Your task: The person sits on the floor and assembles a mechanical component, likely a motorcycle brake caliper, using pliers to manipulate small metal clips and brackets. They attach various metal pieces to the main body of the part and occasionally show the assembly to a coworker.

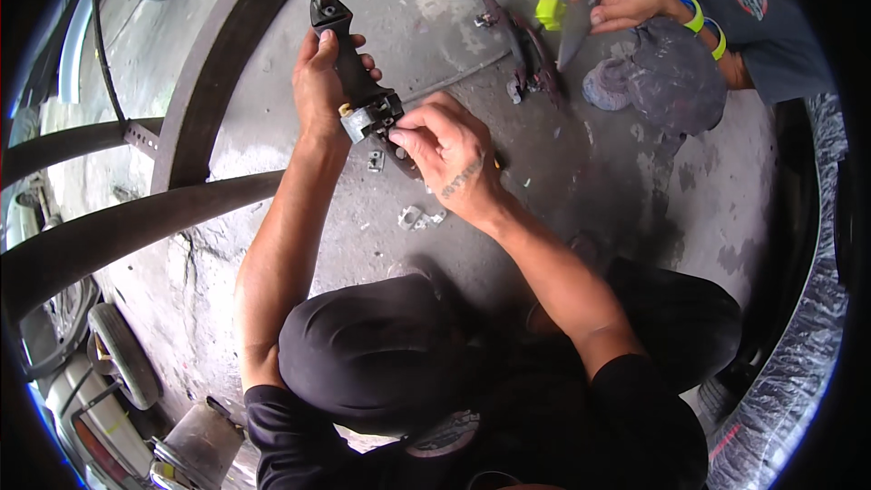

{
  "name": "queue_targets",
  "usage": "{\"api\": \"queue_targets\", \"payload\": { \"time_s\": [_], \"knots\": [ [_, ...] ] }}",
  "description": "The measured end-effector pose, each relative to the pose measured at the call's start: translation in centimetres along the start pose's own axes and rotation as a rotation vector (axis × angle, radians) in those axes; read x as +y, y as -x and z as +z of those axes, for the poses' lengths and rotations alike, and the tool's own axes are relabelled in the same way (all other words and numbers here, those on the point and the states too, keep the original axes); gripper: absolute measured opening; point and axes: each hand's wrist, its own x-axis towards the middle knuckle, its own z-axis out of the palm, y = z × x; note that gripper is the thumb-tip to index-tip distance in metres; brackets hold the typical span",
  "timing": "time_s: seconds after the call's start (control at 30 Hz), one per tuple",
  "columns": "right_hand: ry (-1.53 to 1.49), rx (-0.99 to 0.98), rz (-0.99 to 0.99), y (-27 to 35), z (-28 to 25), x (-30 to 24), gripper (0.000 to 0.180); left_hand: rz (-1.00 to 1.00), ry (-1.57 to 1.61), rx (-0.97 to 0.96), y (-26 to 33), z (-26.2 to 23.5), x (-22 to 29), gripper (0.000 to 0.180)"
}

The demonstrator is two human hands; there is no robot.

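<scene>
My left hand [319, 82] is closed around a long black car part [356, 59], shaped like a handle and tilted with its far end up and left. A silvery metal bracket [367, 118] with a small yellowish tip sits at its near end. My right hand [449, 150] is closed in a pinch at that near end, beside the bracket; whatever lies between the fingertips is hidden. Beneath, a small metal piece [376, 161] and a pale broken metal piece [419, 217] lie on the concrete floor. Part of a dark rounded thing [399, 161] shows under my right hand.
At the upper right a co-worker's hand [631, 2] holds a long dark piece [578, 27]. Near it lie dark red-black parts [526, 50] and a yellow-green block [550, 13]. Dark metal beams [204, 73] stand at left, above a tire [122, 354]. Plastic sheeting [798, 327] hangs at right.
</scene>
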Motion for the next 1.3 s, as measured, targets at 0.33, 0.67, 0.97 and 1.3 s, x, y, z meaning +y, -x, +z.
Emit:
{"api": "queue_targets", "payload": {
  "time_s": [0.33, 0.67, 0.97, 1.3],
  "knots": [
    [-0.032, -0.018, 0.070, 0.4, 0.7, -0.4, 0.018, 0.001, -0.115, 0.020, 0.3, -0.7, 0.3, 0.027],
    [-0.019, 0.047, 0.103, 0.2, 0.6, 0.5, 0.014, 0.007, -0.105, 0.067, 0.2, 0.2, 0.3, 0.036],
    [-0.154, 0.046, 0.276, 1.0, 0.9, 0.3, 0.013, 0.009, -0.198, 0.062, 1.1, 1.1, 0.9, 0.033],
    [-0.074, 0.040, 0.341, 1.2, 0.6, -0.9, 0.012, 0.031, -0.180, 0.086, 0.9, 0.5, 0.2, 0.037]
  ]
}}
